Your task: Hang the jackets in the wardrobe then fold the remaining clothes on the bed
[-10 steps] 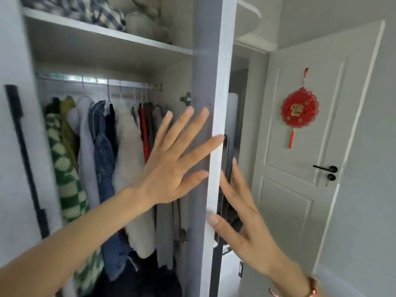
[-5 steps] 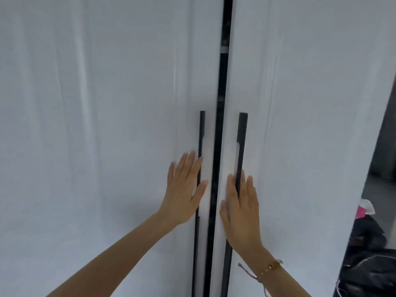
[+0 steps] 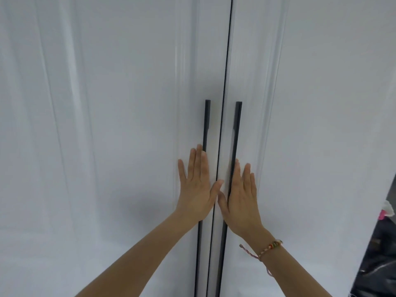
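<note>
Pressing flat, nothing gripped: left hand (image 3: pixel 196 185) spread on the left door (image 3: pixel 107 125) against its handle, right hand (image 3: pixel 241 200) spread on the right door (image 3: pixel 317 125) over the lower run of its handle. Fingers straight, thumbs almost meeting at the centre.

Filling the frame: tall white matte wardrobe (image 3: pixel 64 211), doors meeting, only a thin dark seam (image 3: pixel 227 50) between. Fully shut or just short of it; cannot tell.

Centre: two long slim black bar handles (image 3: pixel 206 125), upright, one either side of the seam.

Lower right edge: dark heap (image 3: pixel 377 264), pink-and-white scrap (image 3: pixel 383 213) above it; too blurred to name.

Right wrist: thin braided beaded bracelet (image 3: pixel 270 247).

Progress, judged: hanging stage probably finished, given doors together; jackets out of sight, presumably inside, so unconfirmed. Folding not yet started as far as shown; bed and remaining clothes out of frame. Roughly halfway.
</note>
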{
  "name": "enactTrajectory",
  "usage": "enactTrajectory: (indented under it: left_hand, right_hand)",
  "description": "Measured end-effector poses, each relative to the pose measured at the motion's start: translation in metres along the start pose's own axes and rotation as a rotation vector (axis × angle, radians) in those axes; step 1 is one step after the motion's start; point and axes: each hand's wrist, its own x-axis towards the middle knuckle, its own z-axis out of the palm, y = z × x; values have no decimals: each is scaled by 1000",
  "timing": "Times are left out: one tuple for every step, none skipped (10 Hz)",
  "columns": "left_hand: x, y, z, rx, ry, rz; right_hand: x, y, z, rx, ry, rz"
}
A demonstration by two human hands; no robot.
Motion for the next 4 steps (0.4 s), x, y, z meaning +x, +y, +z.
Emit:
enactTrajectory:
  left_hand:
    - [5, 0, 5, 17, -16, -19]
    - [7, 0, 7, 28, -40, -42]
    - [10, -1, 3, 14, -89, -37]
    - [5, 3, -24, -169, -249, -55]
  right_hand:
    - [2, 4, -5, 46, -6, 21]
    - [4, 10, -4, 18, -55, 50]
    - [16, 3, -17, 46, -168, 92]
    - [20, -18, -66, 293, -193, 201]
